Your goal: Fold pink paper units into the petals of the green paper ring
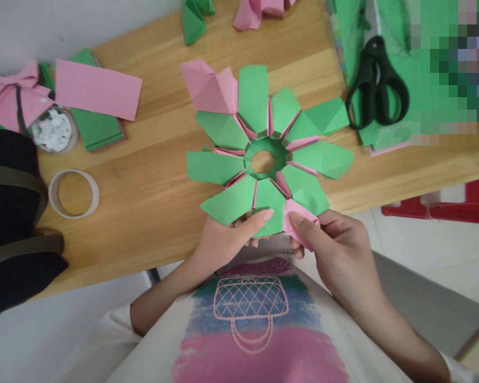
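Note:
A ring of folded paper (pixel 223 167), shaped like a flower with green petals and pink folds between them, is held at the table's near edge. Through its round middle opening the wood shows. My left hand (pixel 227 239) pinches a green petal at the bottom, thumb on top and fingers beneath. Just to the right, my right hand (pixel 337 244) grips a pink folded paper piece (pixel 299 213) at the ring's lower edge, its thumb pressed on the paper. Another pink piece (pixel 211 88) stands out at the ring's upper left. The fingers under the paper are partly hidden.
Black-handled scissors (pixel 377 90) lie on green paper at right. On the left are a tape roll (pixel 74 194), stacked paper strips (pixel 98 90), a small container (pixel 54 130) and a black bag (pixel 11 181). Folded green (pixel 193 24) and pink (pixel 257 13) pieces lie at the back.

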{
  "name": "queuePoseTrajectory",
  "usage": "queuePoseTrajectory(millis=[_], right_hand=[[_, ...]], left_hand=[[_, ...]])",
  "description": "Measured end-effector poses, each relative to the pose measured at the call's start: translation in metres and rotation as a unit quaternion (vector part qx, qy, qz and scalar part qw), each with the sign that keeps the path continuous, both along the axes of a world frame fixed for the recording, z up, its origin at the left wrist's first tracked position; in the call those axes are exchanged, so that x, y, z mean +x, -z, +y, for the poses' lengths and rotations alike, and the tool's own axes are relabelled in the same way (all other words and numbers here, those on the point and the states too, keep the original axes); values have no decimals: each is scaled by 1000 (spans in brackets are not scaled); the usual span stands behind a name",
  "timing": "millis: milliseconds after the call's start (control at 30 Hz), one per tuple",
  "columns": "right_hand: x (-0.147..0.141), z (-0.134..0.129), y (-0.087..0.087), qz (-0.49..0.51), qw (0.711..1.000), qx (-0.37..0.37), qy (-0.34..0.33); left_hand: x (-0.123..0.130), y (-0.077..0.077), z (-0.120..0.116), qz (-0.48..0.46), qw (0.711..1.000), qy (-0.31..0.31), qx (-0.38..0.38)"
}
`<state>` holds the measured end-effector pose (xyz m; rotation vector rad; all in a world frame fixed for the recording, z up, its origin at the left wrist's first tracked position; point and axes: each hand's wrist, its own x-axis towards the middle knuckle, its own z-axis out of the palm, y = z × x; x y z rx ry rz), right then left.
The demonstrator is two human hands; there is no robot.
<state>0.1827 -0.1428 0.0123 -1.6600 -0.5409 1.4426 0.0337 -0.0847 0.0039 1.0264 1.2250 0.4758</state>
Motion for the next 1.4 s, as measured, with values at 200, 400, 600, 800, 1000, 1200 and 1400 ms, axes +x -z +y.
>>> queuePoseTrajectory(millis=[200,400,600,800,1000,1200,1400], right_hand=[[-2,2,-2,-16,1000,-17,1],[-3,2,-2,-14,1000,-28,1],[-7,2,-3,-22,999,-31,11],[-2,1,0,29,999,-17,-12],[36,-7,-5,-73,969,189,-144],[42,12,-3,-565,656,400,-301],[29,29,9,-519,639,464,-328]], left_hand=[[3,3,-2,-18,999,-23,22],[4,4,-3,-32,999,-36,8],[5,3,-3,-37,998,-47,2],[2,8,-2,-67,995,-48,-55],[-2,1,6,-137,981,-77,-112],[-4,0,8,-160,974,-78,-143],[-13,5,4,-182,974,-35,-134]])
